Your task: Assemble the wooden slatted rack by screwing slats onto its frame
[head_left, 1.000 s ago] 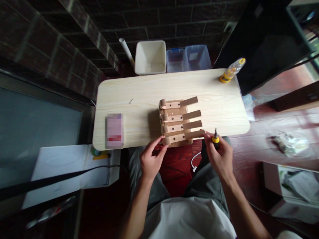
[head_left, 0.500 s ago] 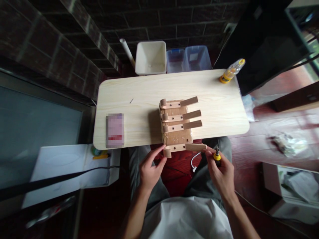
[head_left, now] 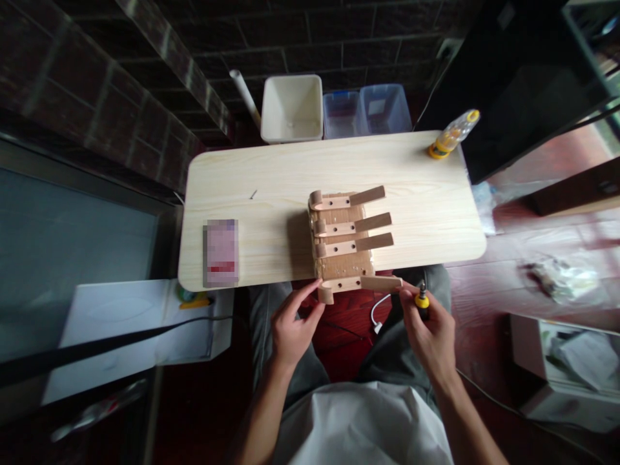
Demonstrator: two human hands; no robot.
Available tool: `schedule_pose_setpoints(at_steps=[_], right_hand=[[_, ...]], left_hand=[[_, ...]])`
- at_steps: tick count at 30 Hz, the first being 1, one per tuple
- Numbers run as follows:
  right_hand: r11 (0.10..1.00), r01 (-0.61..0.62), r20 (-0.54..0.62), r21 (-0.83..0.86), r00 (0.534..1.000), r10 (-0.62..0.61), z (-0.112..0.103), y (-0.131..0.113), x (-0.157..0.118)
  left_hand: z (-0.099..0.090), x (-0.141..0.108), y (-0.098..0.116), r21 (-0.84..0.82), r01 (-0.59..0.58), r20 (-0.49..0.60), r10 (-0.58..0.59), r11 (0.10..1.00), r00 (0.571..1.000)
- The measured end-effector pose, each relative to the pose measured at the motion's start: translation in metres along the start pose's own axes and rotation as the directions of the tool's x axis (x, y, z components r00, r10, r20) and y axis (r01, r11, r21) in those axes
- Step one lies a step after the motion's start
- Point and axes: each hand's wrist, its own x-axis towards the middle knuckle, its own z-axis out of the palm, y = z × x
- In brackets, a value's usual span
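Between my two hands is a wooden hook (head_left: pixel 349 283) with a curled end, a straight tail and two dark holes or screw heads. My left hand (head_left: pixel 294 326) pinches its curled end between thumb and fingers. At the tail end, my right hand (head_left: pixel 431 326) grips it by the fingertips while also holding a screwdriver (head_left: pixel 422 301) with a yellow collar, its tip pointing up. Just beyond lies a taped cardboard box (head_left: pixel 341 263) on the table. Three similar wooden hooks lie across it: a far one (head_left: pixel 339 203), a middle one (head_left: pixel 345 228) and a near one (head_left: pixel 345 248).
The pale wood table (head_left: pixel 261 239) carries a blurred pinkish rectangular item (head_left: pixel 221 253), a small screw-like piece (head_left: pixel 253 194) and a clear bottle with yellow ends (head_left: pixel 453 135). Behind stand a white bin (head_left: pixel 291 137) and blue-tinted plastic bins (head_left: pixel 385 111). A white cable (head_left: pixel 376 320) hangs below.
The view has shifted slightly. Both hands keep their hold on the wooden hook, which sits at a marginally different angle; the screwdriver stays in my right hand.
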Motion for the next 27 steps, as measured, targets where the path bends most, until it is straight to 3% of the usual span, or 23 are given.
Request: schedule_pose_setpoints(at_steps=[12,22,27], right_hand=[[0.998,0.023,-0.058,-0.051,0.998,-0.026,0.006,-0.009,0.020],[0.999,0.024,-0.027,-0.033,0.999,-0.025,0.005,-0.012,0.019],[0.998,0.034,-0.020,-0.056,0.999,-0.036,0.003,-0.013,0.017]], left_hand=[[0.011,0.014,-0.004,0.005,0.033,-0.046,-0.033,0.999,0.998],[0.017,0.015,-0.002,-0.096,0.079,0.005,-0.079,0.992,0.997],[0.021,0.018,0.000,-0.108,0.049,-0.004,-0.050,0.993,0.999]])
